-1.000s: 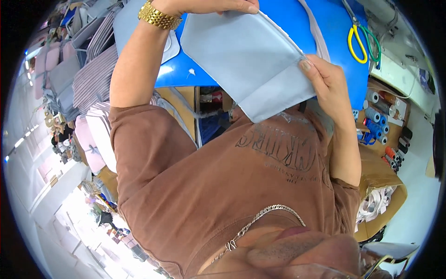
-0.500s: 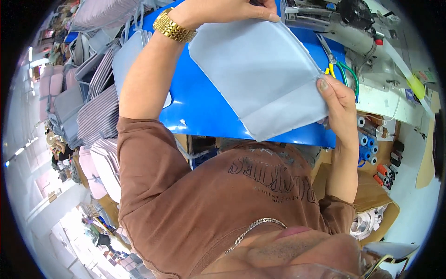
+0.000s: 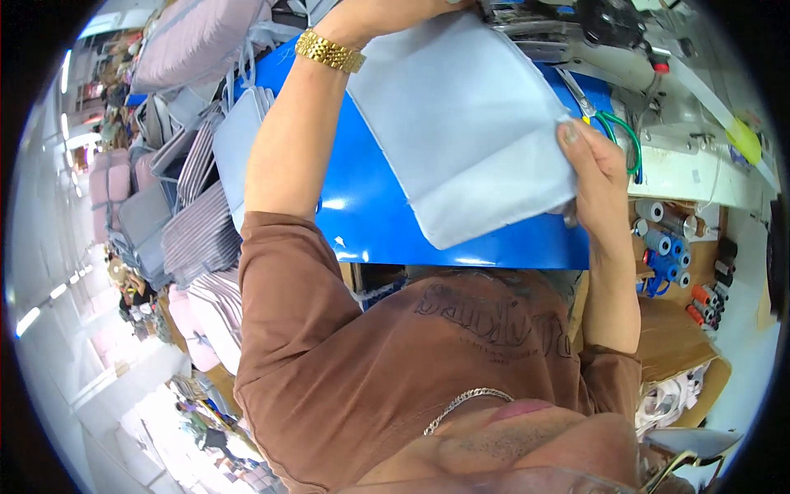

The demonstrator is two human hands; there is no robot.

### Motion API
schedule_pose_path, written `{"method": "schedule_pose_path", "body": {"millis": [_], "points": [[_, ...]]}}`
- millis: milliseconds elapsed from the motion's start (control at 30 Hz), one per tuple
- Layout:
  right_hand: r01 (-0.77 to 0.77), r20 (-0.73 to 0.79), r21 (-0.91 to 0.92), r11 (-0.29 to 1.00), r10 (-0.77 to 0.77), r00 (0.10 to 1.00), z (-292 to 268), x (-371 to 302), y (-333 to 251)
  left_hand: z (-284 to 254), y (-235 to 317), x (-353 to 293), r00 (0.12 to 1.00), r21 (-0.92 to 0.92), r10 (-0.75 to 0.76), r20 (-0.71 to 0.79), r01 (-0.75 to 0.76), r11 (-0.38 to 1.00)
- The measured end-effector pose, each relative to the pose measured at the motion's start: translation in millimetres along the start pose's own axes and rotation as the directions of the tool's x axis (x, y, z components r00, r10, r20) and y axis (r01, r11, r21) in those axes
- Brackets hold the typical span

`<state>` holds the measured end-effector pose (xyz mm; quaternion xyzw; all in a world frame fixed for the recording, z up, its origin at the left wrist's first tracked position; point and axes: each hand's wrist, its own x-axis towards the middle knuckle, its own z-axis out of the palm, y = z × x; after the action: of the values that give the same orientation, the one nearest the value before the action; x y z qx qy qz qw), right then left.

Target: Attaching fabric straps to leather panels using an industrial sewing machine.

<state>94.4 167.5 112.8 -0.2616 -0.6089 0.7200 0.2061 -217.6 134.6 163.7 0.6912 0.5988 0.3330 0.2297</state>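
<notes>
A light grey fabric panel [image 3: 469,123], roughly rectangular with rounded corners, is held tilted above a blue work surface [image 3: 362,198]. My right hand [image 3: 597,165] pinches its right edge, thumb on top and the other fingers underneath. At the upper end of the panel is my left hand [image 3: 399,18], wearing a gold watch [image 3: 329,52] on the wrist; the picture's top edge cuts off most of its fingers. Green-handled scissors [image 3: 609,123] lie just beyond my right hand, with a yellow handle part partly covered by it.
A sewing machine [image 3: 609,29] stands at the far right. Stacks of grey and pink fabric pieces [image 3: 197,235] fill the left side. Thread spools [image 3: 666,247] sit on a shelf at the right, above a cardboard box [image 3: 679,329] holding white material.
The panel has turned slightly and its upper end has gone farther away with my left hand, toward the top edge. My right hand keeps its hold on the panel's edge.
</notes>
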Motion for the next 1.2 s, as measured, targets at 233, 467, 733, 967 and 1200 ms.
{"method": "schedule_pose_path", "body": {"millis": [233,467,733,967,1200], "points": [[0.006,-0.018,-0.005,1.0,-0.006,1.0,21,5,3,-3,-19,8,0.983,0.262,0.175,-0.054,-0.156,0.953],[0.17,-0.056,-0.022,0.985,-0.171,0.984,51,27,-6,7,-20,-12,0.919,0.268,0.108,-0.379,-0.003,0.964],[0.274,-0.094,-0.191,0.942,-0.296,0.951,51,54,3,87,49,-79,0.732,0.577,0.408,-0.545,-0.026,0.816],[0.293,-0.113,-0.203,0.934,-0.32,0.941,57,53,-1,87,20,-83,0.793,0.724,0.478,-0.378,-0.068,0.686],[0.341,-0.118,-0.236,0.91,-0.375,0.92,55,56,4,64,69,-68,0.915,0.639,0.266,-0.302,-0.013,0.769]]}}
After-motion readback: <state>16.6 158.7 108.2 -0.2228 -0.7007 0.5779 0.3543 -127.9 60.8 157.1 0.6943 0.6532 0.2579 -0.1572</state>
